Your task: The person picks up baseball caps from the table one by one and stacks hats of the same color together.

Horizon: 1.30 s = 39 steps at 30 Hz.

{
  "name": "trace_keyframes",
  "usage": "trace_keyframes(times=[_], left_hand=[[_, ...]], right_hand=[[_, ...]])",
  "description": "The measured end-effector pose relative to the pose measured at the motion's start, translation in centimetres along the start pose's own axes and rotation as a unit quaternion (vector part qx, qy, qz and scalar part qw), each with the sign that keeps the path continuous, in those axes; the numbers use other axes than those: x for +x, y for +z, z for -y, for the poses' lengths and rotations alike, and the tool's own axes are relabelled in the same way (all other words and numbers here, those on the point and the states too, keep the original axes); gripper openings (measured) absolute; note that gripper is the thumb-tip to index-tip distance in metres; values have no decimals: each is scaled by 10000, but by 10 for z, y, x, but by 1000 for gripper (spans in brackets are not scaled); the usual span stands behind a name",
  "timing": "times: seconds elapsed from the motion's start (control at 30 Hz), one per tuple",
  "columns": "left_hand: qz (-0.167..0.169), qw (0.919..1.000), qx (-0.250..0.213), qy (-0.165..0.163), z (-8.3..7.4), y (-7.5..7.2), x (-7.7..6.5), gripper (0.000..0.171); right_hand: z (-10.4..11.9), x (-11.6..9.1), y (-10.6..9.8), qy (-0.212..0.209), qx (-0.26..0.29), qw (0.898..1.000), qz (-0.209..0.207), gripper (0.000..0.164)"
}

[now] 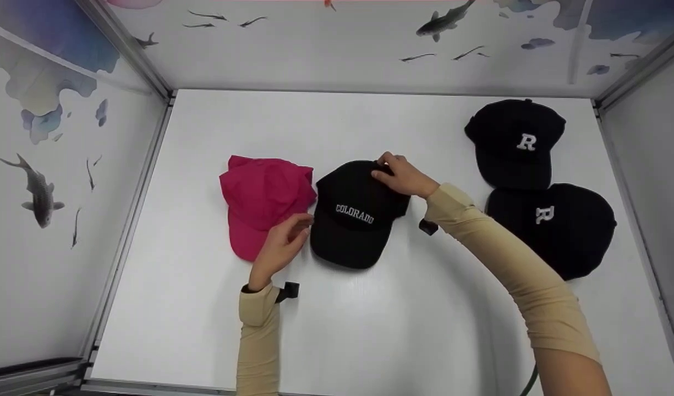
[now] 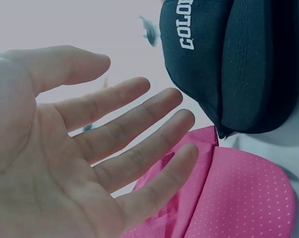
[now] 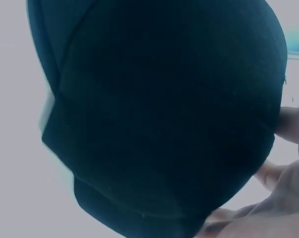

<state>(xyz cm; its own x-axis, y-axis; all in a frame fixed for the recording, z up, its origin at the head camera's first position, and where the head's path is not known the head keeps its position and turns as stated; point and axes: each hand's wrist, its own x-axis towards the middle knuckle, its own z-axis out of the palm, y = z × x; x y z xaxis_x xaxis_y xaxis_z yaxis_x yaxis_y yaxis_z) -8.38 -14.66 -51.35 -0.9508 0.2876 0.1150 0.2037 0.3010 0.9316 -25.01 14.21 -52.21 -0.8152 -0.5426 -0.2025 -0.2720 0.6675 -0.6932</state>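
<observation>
A black baseball cap (image 1: 345,190) lettered COLORADO lies mid-table with its bill toward me. My right hand (image 1: 407,177) grips its crown at the upper right, thumb on the near side; in the right wrist view, fingers (image 3: 290,124) reach round the edge of the dark crown (image 3: 164,109). To the left lies a pink cap (image 1: 265,192), its bill also toward me. My left hand (image 1: 280,247) is between the two caps, over the pink bill's right edge. Its fingers (image 2: 134,151) are spread and loosely extended in the left wrist view, holding nothing.
At the right of the white table (image 1: 364,324), two black caps with a white R, one farther back (image 1: 507,132) and one nearer (image 1: 573,242), touch each other. Printed panels (image 1: 314,49) wall the table at the back and sides. My right forearm passes over the nearer R cap.
</observation>
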Motion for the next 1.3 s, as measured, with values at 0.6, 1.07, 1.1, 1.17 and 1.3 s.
trace_keyframes(times=[0.6,1.07,1.1,1.17,1.3], left_hand=[[69,9999,-96,-26,1,7,-1,26],[195,9997,1,-154,-3,12,0,28],[199,9997,-12,-155,-3,12,0,28],[210,9997,-22,-156,-3,12,0,28],[239,9996,-33,-148,-2,12,0,28]], right_hand=[[15,6,2,-1101,-18,9924,-541,32],[12,12,10,-1136,-462,9916,-418,35],[11,11,9,-1139,-421,9917,-432,34],[8,8,8,-1133,-339,9918,-494,34],[-1,0,2,-1043,130,9922,-675,32]])
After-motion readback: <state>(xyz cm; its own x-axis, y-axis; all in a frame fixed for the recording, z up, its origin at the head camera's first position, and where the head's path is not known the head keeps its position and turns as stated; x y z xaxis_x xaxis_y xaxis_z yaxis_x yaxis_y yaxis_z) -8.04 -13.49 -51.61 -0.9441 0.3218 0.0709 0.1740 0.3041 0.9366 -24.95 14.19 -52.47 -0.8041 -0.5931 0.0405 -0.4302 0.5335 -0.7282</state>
